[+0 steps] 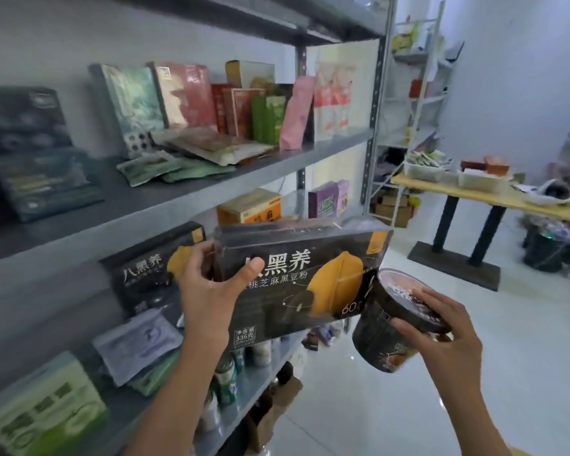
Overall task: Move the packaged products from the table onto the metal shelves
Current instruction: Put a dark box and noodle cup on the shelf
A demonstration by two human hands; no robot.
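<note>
Two hands busy: left hand (208, 291) fingers grip black box (303, 278); right hand (441, 327) fingers clasp dark cup (389, 330).

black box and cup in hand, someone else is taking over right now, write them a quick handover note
Left hand: grips the black box by its left end, held in the air in front of the middle shelf.
Right hand: holds the dark cup tilted, fingers over its lid.
Done: a matching black box already stands on the middle shelf; the upper shelf is stocked with boxes and pouches.
Left: shelve the box and the cup, then return to the wooden table, where more items remain in bins.
</note>
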